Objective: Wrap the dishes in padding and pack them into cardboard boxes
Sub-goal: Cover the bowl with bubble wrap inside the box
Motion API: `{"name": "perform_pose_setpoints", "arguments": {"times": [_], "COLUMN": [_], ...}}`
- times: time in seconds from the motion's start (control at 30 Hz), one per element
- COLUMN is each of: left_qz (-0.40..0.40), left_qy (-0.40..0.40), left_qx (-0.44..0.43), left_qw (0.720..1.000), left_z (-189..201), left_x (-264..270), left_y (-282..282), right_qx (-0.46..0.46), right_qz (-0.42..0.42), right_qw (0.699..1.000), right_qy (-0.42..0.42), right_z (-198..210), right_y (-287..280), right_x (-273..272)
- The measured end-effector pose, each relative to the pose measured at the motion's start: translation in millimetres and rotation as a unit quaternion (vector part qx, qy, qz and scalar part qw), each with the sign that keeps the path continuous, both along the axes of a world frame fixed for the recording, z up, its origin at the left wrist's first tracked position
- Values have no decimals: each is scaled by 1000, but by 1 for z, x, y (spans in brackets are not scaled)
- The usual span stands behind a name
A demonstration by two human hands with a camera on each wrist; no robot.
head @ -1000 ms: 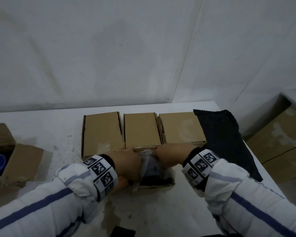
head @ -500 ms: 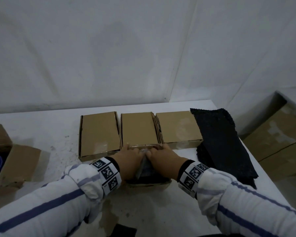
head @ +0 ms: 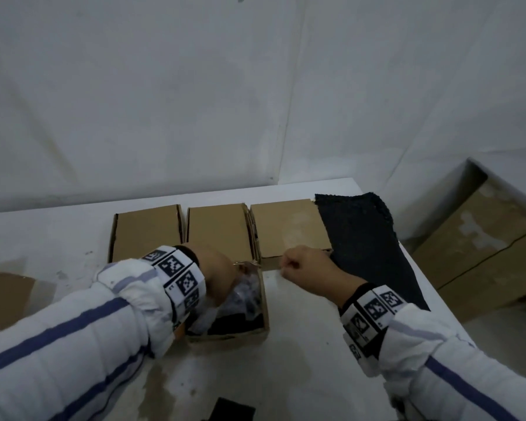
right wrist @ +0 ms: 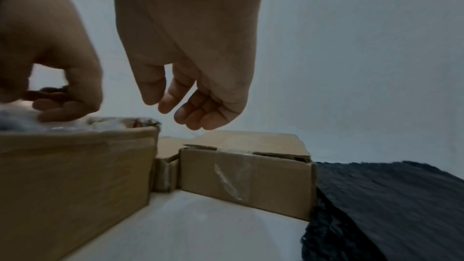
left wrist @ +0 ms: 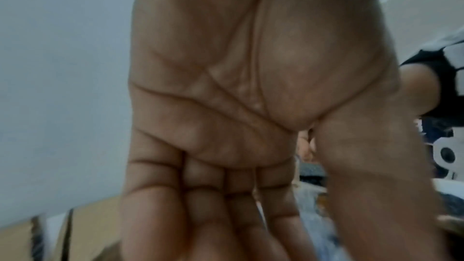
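Note:
An open cardboard box [head: 257, 323] stands at the table's middle, just in front of three closed ones. Inside lies a dish wrapped in clear padding [head: 246, 294], dark underneath. My left hand [head: 225, 268] reaches into the box from the left and presses its fingers down on the padding [right wrist: 105, 124]; the left wrist view shows the left hand [left wrist: 213, 205] with palm flat and fingers stretched downward. My right hand [head: 295, 264] hovers to the right of the box, above the table, its fingers [right wrist: 185, 110] loosely curled and holding nothing.
Three closed cardboard boxes [head: 219, 229] line the table's back. A black padding sheet [head: 365, 244] drapes over the right edge. Large cardboard boxes [head: 483, 253] stand on the floor at right. More cardboard [head: 3, 296] lies at left, and a small black piece [head: 231, 411] lies near me.
Both hands were pressing the wrapped dish into the box. My right hand has since lifted off and moved right; my left hand stays on the padding.

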State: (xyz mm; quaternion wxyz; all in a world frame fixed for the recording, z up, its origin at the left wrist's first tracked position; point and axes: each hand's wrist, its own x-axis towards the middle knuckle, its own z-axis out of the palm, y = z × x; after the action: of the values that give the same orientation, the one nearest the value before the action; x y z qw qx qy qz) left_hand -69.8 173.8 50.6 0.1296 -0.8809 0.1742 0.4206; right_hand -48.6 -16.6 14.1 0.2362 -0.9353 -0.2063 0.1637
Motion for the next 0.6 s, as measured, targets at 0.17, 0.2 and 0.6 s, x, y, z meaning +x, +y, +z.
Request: {"name": "perform_pose_setpoints", "arguments": {"times": [0.17,0.2,0.6], "left_qz": [26,40,164], "left_qy": [-2,-24,-168], "left_qx": [-15,-32,-209], "left_qw": [1000,998,949], "left_z": [-27,-32,-2], "left_x": [-13,-18,21], "left_y": [11,13,-39], "right_qx": [-27,-19,65], "right_qz": [162,165,-19], "right_qw": [985,984,997], "right_qy": [-57,-64,-36], "right_z": [-22,-27,-22], "right_y": [21,25,-16], "right_x": [-18,-18,22]}}
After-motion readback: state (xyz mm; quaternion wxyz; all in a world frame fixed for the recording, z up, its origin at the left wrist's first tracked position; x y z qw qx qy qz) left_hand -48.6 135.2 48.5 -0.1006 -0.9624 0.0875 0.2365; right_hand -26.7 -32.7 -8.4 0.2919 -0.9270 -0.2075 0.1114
